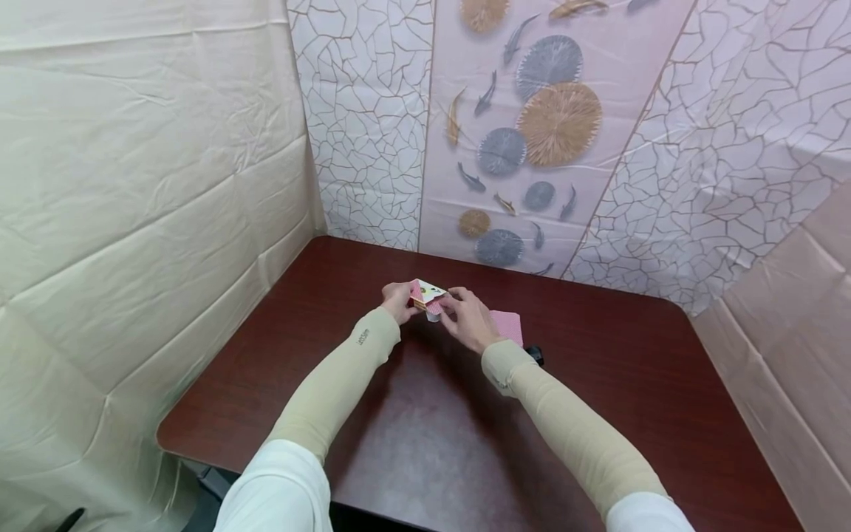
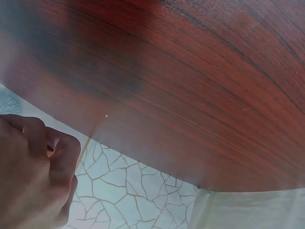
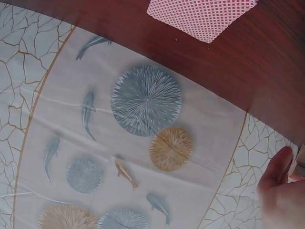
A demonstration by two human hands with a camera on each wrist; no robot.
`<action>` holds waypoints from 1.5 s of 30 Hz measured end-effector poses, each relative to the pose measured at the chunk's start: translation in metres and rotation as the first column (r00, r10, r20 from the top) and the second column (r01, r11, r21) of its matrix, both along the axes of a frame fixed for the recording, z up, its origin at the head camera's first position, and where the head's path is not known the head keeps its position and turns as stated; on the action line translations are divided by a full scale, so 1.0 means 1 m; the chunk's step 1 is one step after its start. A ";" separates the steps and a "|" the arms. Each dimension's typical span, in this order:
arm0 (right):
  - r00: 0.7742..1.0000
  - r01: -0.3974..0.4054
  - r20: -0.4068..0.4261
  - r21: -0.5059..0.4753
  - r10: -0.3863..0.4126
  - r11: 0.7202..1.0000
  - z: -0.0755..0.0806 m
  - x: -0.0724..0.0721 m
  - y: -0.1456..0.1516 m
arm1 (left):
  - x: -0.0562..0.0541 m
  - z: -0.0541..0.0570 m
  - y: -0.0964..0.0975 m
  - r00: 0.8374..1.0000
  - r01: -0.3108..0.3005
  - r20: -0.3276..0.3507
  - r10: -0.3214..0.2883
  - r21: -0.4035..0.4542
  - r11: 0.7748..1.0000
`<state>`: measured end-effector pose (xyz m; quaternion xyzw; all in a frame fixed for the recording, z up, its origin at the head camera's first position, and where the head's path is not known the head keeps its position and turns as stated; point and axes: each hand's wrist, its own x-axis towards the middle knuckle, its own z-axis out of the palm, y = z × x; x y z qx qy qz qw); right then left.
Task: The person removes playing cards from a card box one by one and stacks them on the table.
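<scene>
My left hand (image 1: 399, 301) grips the left side of a small folded piece (image 1: 428, 291) held above the table. It has a white top with yellow and green marks, and pink-and-white checked sides. The right hand (image 1: 470, 321) pinches the right corner of the same piece between thumb and fingers. Just beneath it shows a small whitish rounded part (image 1: 433, 317). In the left wrist view the left fist (image 2: 40, 167) has curled fingers, and the piece is hidden there. The right thumb (image 3: 277, 167) meets a brownish edge (image 3: 301, 160) at the right border of its view.
A red-and-white checked sheet (image 3: 202, 16) lies flat on the dark wooden table (image 1: 412, 443), partly behind the right hand. Patterned cloth (image 1: 372, 133) hangs along the table's far edge. Pale cloth walls (image 1: 166, 185) stand at the sides.
</scene>
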<state>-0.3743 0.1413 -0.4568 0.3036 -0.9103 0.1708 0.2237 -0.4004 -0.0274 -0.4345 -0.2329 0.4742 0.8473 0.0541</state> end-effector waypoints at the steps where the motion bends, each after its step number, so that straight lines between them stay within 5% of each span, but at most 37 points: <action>1: 1.000 0.000 0.015 -0.007 0.000 1.000 0.000 0.000 0.000 | 0.000 0.000 0.000 1.000 -0.006 -0.001 0.006 0.003 1.000; 10: 0.993 0.057 0.110 -0.040 -0.053 0.998 0.004 0.003 0.001 | 0.000 -0.001 0.001 1.000 0.019 -0.003 -0.019 -0.009 1.000; 20: 0.994 0.071 0.066 0.181 -0.084 0.981 0.007 0.001 0.008 | -0.002 0.003 -0.001 0.999 -0.032 -0.027 0.031 -0.024 0.999; 31: 1.000 -0.011 0.008 0.307 0.009 0.952 -0.002 0.001 0.034 | -0.003 0.001 -0.006 0.999 -0.036 -0.011 0.036 -0.021 0.999; 37: 0.993 0.096 0.033 0.292 -0.110 0.952 -0.013 -0.002 0.054 | -0.001 0.000 -0.008 0.999 -0.040 -0.005 0.040 0.001 0.999; 45: 0.957 0.248 0.091 0.225 -0.274 0.942 -0.023 -0.005 0.080 | 0.001 0.003 -0.005 1.000 -0.023 -0.018 0.023 0.007 1.000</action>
